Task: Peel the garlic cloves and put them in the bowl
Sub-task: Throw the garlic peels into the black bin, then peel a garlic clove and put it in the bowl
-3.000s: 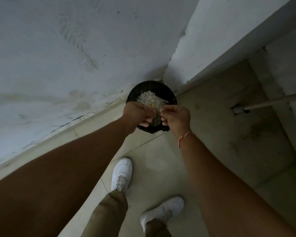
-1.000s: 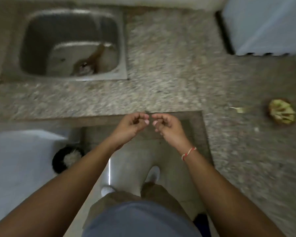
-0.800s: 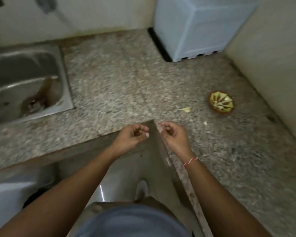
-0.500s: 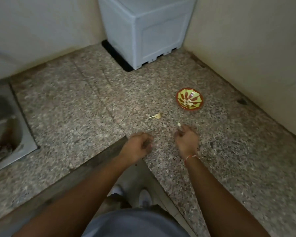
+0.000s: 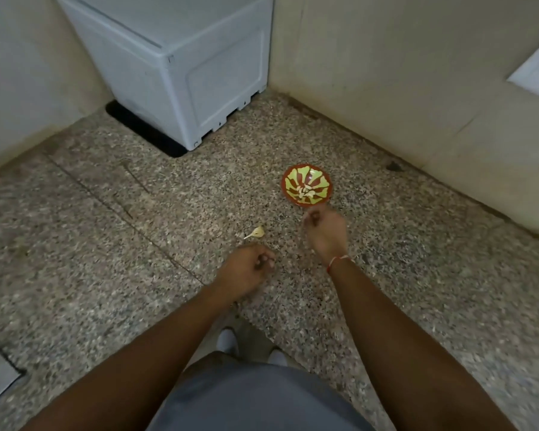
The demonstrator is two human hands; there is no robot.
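Speckled granite worktop [image 5: 137,244], set into a corner between two pale walls. A pale grey box-shaped appliance [image 5: 181,66] stands at the back on a black mat [image 5: 143,132].

Bowl [image 5: 307,185]: small, red rim, yellow-green and red pattern inside, sitting on the worktop near the right-hand wall. Several pale peeled garlic cloves [image 5: 305,191] lie in its bottom.

One unpeeled garlic clove [image 5: 257,232] with a thin stalk tail lies loose on the worktop, to the left of and nearer than the bowl, apart from it.

Right hand [image 5: 324,233]: reached forward, fingertips just short of the bowl's near rim, motion-blurred. Fingers curled inward; whether anything is pinched between them cannot be told. A red-and-white thread band [image 5: 339,261] sits on the wrist.

Left hand [image 5: 246,269]: held over the worktop near its front edge, just nearer than the loose clove, not touching it. Fingers curled into the palm; nothing can be seen in them.

Below the arms: grey shirt and pale shoes [image 5: 227,340] on the floor.
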